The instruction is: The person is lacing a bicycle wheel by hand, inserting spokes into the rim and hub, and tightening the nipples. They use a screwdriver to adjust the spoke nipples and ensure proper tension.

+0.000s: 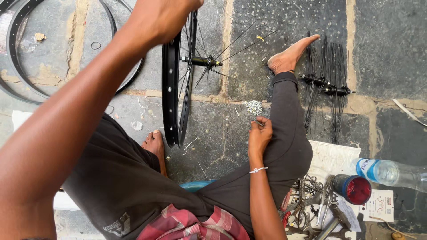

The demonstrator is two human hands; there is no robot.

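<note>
Left hand (167, 13) raised at the top of an upright black rim (171, 89) on the stone floor, fingers out of frame, so grip impossible to tell. Right hand (259, 133) pinched shut on something tiny, just below a small pile of nipples (254, 107). Hub (200, 61) with loose spokes inside the rim.

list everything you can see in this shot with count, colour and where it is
wheel rim with hub and spokes: 1, black, upright, centre
bare rims: at least 2, black, flat, top left
small nipples pile: 1, silver, beside right knee
spoked hubs: 2, black, on ground, right
water bottle: 1, clear, lower right
red-topped can: 1, lower right
hand tools: several, metal, bottom right
left hand: at top of wheel, grip hidden
right hand: on right knee, pinching something tiny
</note>
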